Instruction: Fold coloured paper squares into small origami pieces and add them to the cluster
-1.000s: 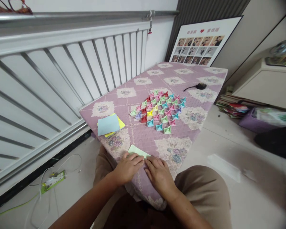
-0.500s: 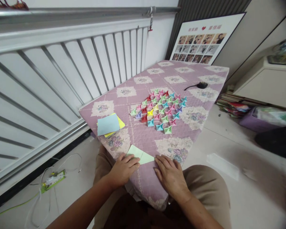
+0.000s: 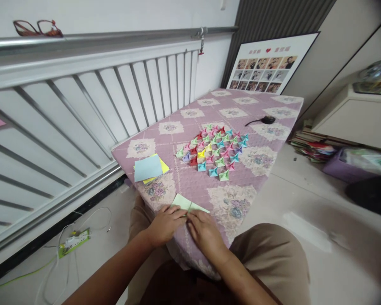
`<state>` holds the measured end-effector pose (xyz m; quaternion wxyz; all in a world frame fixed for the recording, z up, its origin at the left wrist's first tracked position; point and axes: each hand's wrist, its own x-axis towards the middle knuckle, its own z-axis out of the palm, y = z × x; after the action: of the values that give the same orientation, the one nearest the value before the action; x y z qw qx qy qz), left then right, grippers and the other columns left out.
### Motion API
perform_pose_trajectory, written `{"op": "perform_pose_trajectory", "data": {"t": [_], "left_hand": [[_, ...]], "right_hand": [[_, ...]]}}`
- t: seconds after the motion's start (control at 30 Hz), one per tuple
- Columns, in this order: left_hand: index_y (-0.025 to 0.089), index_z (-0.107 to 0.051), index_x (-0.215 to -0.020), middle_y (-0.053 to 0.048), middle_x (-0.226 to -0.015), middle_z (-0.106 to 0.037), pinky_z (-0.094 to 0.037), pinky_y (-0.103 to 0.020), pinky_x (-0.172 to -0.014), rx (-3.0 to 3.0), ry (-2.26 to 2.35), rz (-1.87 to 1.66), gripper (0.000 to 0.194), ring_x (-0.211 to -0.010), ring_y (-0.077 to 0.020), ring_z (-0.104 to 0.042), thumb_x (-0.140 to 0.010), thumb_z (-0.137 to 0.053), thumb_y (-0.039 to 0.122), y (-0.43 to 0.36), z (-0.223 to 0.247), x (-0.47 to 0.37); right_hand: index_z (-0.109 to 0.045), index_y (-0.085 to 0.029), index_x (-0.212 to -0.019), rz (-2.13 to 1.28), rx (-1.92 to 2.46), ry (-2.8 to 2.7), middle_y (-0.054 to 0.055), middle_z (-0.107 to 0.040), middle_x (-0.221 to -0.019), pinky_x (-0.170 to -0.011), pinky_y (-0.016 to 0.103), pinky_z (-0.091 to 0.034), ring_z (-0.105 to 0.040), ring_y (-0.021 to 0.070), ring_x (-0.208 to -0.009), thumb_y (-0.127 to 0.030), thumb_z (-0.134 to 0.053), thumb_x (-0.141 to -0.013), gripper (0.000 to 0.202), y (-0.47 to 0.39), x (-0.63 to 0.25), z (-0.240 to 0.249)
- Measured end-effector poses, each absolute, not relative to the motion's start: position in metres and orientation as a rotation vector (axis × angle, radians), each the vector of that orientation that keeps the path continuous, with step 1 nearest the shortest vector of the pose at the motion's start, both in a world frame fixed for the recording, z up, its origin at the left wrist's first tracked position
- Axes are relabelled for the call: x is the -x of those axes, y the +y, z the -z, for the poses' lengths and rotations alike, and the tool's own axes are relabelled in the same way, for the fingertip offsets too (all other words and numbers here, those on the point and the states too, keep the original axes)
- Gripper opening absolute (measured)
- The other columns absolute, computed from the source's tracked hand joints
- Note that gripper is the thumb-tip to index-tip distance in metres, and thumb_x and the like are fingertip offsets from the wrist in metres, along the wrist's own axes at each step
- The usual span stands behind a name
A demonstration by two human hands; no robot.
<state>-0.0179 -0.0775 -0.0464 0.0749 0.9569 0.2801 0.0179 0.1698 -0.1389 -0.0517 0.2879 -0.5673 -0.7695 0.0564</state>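
A sheet (image 3: 184, 202) lies on the near end of the table (image 3: 193, 185), the left hand (image 3: 165, 224) and right hand (image 3: 205, 231) at its edge. Farther back sit the paper shapes (image 3: 208, 148) — with the paper pile (image 3: 148, 167) to their left. A radiator (image 3: 124, 99) is left of the table, a picture board (image 3: 268, 75) behind it.

A red heart (image 3: 268, 50) sits between two character groups (image 3: 282, 49) on the photo board (image 3: 265, 69) beyond the surface (image 3: 195, 186)'s far edge. Both groups are illegible.

Pale green paper (image 3: 182, 201), folded, creased, lying on floral tablecloth (image 3: 197, 184)
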Motion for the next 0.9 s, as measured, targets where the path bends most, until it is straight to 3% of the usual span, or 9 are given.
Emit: {"op": "perform_pose_trajectory", "data": {"t": [0.3, 0.57, 0.9], "left_hand": [[0.019, -0.059, -0.113, -0.005, -0.127, -0.056, -0.035, -0.034, -0.103, -2.857, 0.915, -0.088, 0.026, -0.119, -0.0186, -0.046, -0.089, -0.049, 0.017, -0.06, 0.044, 0.031], [0.021, -0.057, -0.111, -0.007, -0.117, -0.058, -0.038, -0.034, -0.097, -2.954, 0.925, 0.061, 0.022, -0.111, -0.0196, -0.049, -0.091, -0.047, 0.018, -0.053, 0.021, 0.023], [0.019, -0.057, -0.108, -0.008, -0.111, -0.059, -0.039, -0.035, -0.094, -3.041, 0.898, 0.071, 0.019, -0.106, -0.0201, -0.05, -0.093, -0.045, 0.02, -0.049, 0.027, 0.023]], "right_hand": [[-0.064, -0.021, -0.11, -0.192, 1.639, -2.067, 0.008, -0.063, -0.11, -0.087, 0.039, -0.045, -0.055, 0.024, -0.101, -0.02, -0.056, -0.086, 0.026, -0.139, -0.168, 0.06], [-0.064, -0.021, -0.111, -0.197, 1.625, -2.062, 0.008, -0.062, -0.11, -0.087, 0.038, -0.045, -0.055, 0.0235, -0.1, -0.02, -0.056, -0.086, 0.026, -0.139, -0.169, 0.059], [-0.064, -0.02, -0.111, -0.206, 1.604, -2.052, 0.008, -0.062, -0.11, -0.087, 0.039, -0.045, -0.055, 0.0237, -0.1, -0.019, -0.056, -0.086, 0.026, -0.141, -0.17, 0.058]]}}
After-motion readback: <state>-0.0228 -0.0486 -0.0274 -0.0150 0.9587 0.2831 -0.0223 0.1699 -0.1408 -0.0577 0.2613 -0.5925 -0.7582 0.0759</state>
